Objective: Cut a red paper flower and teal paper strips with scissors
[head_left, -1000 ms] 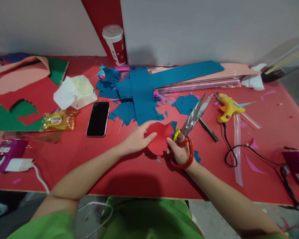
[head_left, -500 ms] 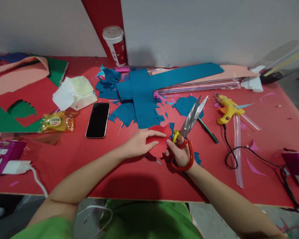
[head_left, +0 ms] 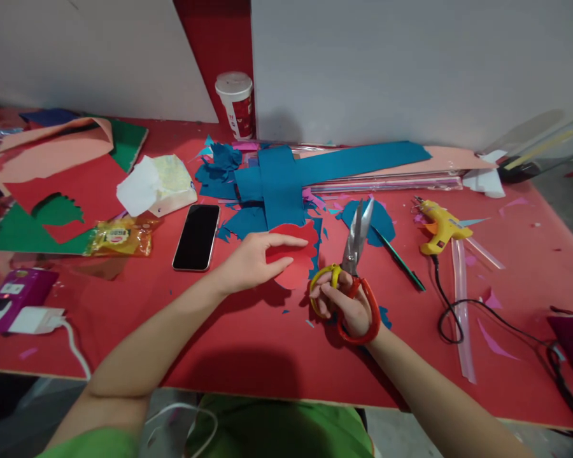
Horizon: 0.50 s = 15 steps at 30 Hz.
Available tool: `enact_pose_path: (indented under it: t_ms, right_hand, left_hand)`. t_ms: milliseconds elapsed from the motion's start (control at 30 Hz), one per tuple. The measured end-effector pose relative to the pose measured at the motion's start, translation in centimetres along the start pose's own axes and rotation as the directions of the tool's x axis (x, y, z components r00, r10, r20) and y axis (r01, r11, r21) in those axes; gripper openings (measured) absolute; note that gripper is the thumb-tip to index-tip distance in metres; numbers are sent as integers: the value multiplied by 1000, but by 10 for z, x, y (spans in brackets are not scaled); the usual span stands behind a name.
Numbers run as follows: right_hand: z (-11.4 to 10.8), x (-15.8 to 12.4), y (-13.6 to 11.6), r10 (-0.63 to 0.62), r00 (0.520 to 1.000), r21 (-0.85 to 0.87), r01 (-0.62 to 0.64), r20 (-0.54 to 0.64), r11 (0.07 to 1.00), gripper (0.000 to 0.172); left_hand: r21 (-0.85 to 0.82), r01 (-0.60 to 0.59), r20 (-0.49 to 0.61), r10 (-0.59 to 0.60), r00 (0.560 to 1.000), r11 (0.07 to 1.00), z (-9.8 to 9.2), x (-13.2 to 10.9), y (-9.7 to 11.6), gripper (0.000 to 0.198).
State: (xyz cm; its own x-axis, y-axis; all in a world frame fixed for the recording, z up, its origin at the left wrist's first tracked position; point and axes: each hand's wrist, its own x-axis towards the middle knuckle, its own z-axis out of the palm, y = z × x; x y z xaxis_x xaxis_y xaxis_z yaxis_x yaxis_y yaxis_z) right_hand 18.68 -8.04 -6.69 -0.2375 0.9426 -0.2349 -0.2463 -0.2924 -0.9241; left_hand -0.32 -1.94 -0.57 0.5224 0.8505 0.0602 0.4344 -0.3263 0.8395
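My left hand [head_left: 255, 263] holds a red paper cutout [head_left: 296, 261] with a wavy right edge. Its thumb and index finger lie over the paper; the other fingers are hidden. Scissors [head_left: 352, 248] with one yellow and one red handle loop are in my right hand [head_left: 347, 304], blades pointing away from me and nearly closed. A small gap separates the scissors from the cutout. Behind the cutout lie torn and cut blue paper pieces [head_left: 243, 222] and crossed blue strips [head_left: 279, 181]. A green pen [head_left: 401, 261] rests partly on a rounded blue piece [head_left: 379, 219].
A phone [head_left: 197, 237] and a yellow wrapper [head_left: 121, 236] lie left, near coloured sheets [head_left: 90, 181] and a purple power strip [head_left: 26, 296]. A paper cup [head_left: 236, 105] stands against the wall. At right are a yellow glue gun [head_left: 442, 226], its looping cord [head_left: 496, 305] and clear plastic strips [head_left: 462, 318].
My right hand has drawn the scissors back from the red paper cutout, and the blades have come closer together. My left hand has moved slightly left with the cutout. The view has shifted a little.
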Motion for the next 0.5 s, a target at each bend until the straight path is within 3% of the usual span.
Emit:
enact_pose_path:
  t_ms: [167,267,500]
  right_hand:
    - [2,-8,-1,86,985,87,-100,152,991,31]
    - [2,-12,1,68,968,51,-83,242,995,35]
    - [0,-16,4,37,950,-75,-14,310,997,43]
  left_hand:
    - [-23,4,-208,-9,978,1000,-19,-3,6,31]
    - [11,11,-321,-7,947,1000,-26,-5,10,31]
    - [92,-22,-389,56,920,996,-30,-8,13,30]
